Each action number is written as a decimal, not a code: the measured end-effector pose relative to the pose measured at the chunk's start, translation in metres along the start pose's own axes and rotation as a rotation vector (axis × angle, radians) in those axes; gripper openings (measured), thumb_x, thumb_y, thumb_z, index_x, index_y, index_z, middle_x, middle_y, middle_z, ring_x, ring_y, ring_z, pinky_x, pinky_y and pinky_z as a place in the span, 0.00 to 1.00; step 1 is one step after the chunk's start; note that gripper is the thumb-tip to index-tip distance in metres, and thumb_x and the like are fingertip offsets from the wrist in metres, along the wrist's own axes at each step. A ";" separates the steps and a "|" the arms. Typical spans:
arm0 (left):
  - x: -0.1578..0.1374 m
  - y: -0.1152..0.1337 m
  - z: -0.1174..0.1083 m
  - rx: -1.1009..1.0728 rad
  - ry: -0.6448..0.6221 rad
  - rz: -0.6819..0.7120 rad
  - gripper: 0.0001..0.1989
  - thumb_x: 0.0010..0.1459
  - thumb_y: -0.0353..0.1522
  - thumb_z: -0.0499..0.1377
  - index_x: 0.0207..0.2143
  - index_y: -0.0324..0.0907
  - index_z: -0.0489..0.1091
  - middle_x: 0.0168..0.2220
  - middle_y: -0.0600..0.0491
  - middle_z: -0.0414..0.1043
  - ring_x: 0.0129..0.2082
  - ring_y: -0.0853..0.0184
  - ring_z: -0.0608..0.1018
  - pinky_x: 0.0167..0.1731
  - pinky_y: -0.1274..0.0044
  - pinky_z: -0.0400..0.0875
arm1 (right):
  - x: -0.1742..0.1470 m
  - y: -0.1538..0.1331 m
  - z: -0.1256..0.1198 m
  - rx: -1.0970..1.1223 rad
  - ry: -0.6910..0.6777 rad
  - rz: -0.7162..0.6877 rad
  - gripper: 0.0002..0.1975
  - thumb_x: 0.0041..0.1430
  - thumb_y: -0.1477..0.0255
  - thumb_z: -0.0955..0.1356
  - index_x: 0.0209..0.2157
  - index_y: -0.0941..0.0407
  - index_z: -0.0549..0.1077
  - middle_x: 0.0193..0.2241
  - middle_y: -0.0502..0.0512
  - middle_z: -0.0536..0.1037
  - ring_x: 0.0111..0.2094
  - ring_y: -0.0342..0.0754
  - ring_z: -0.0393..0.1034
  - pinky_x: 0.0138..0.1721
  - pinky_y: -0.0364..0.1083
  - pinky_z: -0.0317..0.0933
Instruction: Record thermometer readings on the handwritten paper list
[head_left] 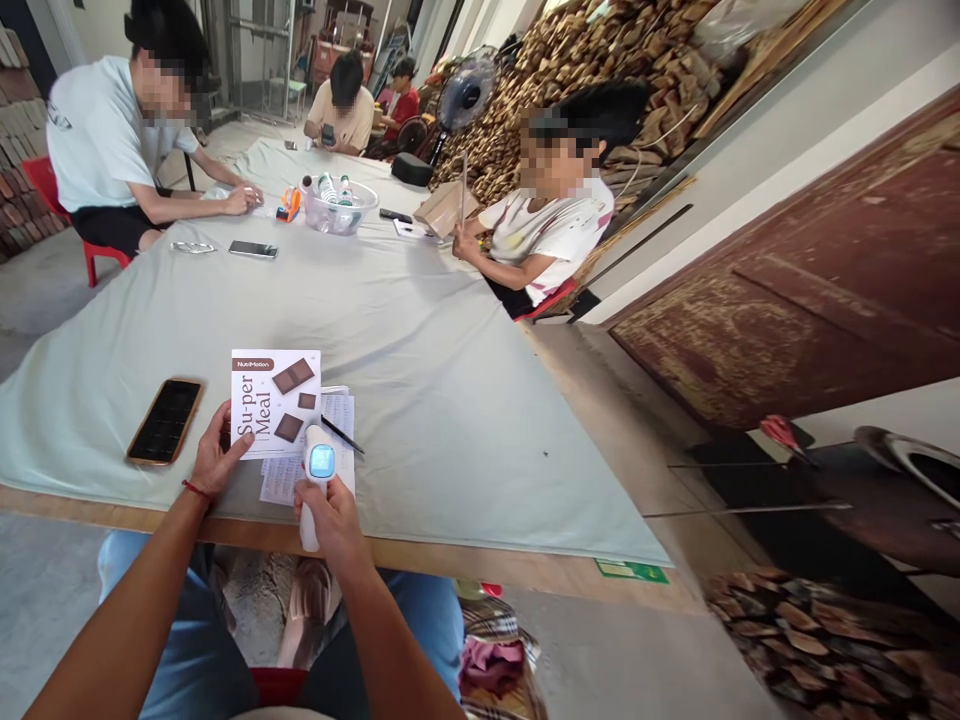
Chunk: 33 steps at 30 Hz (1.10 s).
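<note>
soft light casts faint shadows, and the edges look stretched.

Box (274, 405) and thermometer (322, 460) in hands (334, 518)

White-and-brown box (276, 405), white thermometer (313, 438), blue screen (322, 461), pale grey-green cloth (450, 440), orange-edged black phone (165, 422), red wristband (196, 490)

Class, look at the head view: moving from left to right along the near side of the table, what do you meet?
Orange-rimmed phone, left hand, white "Su-per Meal" pack, white handheld device with a lit screen, green printed item.
</note>
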<state>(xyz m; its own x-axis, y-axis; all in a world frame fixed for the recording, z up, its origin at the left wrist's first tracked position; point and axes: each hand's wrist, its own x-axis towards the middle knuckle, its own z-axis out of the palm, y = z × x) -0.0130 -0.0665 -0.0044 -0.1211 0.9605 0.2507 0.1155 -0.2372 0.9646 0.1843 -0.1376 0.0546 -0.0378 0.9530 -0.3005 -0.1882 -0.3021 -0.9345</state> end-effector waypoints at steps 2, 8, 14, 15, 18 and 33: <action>0.001 0.001 0.000 0.009 0.006 0.002 0.40 0.53 0.48 0.65 0.62 0.37 0.60 0.53 0.41 0.73 0.50 0.53 0.77 0.51 0.63 0.72 | -0.004 -0.004 -0.013 -0.024 0.025 -0.041 0.12 0.49 0.60 0.69 0.28 0.55 0.69 0.19 0.45 0.70 0.23 0.43 0.61 0.28 0.43 0.56; 0.004 0.002 -0.003 0.039 0.028 -0.003 0.40 0.51 0.49 0.66 0.61 0.37 0.62 0.52 0.41 0.74 0.50 0.53 0.77 0.51 0.62 0.73 | -0.016 -0.019 -0.051 -0.042 0.120 -0.120 0.15 0.51 0.58 0.70 0.29 0.56 0.71 0.20 0.47 0.71 0.23 0.43 0.62 0.28 0.44 0.57; 0.009 -0.003 -0.007 0.074 0.041 0.000 0.41 0.50 0.49 0.67 0.61 0.37 0.63 0.54 0.41 0.73 0.51 0.52 0.76 0.53 0.60 0.72 | -0.023 -0.032 -0.078 -0.047 0.243 -0.201 0.16 0.52 0.57 0.70 0.25 0.55 0.68 0.21 0.48 0.69 0.25 0.44 0.62 0.29 0.44 0.58; 0.010 -0.004 -0.008 0.074 0.045 0.001 0.40 0.50 0.49 0.67 0.61 0.38 0.64 0.55 0.41 0.72 0.51 0.52 0.76 0.54 0.60 0.72 | -0.022 -0.033 -0.083 -0.054 0.254 -0.209 0.16 0.52 0.56 0.70 0.26 0.55 0.68 0.21 0.48 0.69 0.25 0.44 0.62 0.29 0.45 0.58; 0.011 -0.004 -0.007 0.047 0.051 0.018 0.39 0.51 0.48 0.67 0.61 0.39 0.64 0.54 0.42 0.73 0.51 0.52 0.76 0.54 0.60 0.72 | -0.011 -0.030 -0.099 -0.169 0.293 -0.236 0.16 0.54 0.55 0.68 0.28 0.54 0.68 0.22 0.48 0.69 0.25 0.45 0.62 0.29 0.45 0.58; 0.013 -0.016 -0.002 0.017 0.309 0.141 0.46 0.51 0.46 0.68 0.65 0.44 0.50 0.58 0.40 0.65 0.55 0.56 0.73 0.54 0.63 0.72 | 0.065 0.006 -0.162 -1.352 0.658 -0.169 0.22 0.57 0.69 0.69 0.53 0.58 0.71 0.51 0.68 0.70 0.51 0.61 0.65 0.48 0.54 0.59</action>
<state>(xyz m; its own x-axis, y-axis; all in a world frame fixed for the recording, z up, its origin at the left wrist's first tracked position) -0.0187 -0.0504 -0.0168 -0.3958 0.8280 0.3972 0.1688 -0.3596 0.9177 0.3401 -0.0811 -0.0012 0.3934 0.9089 0.1382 0.8854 -0.3341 -0.3232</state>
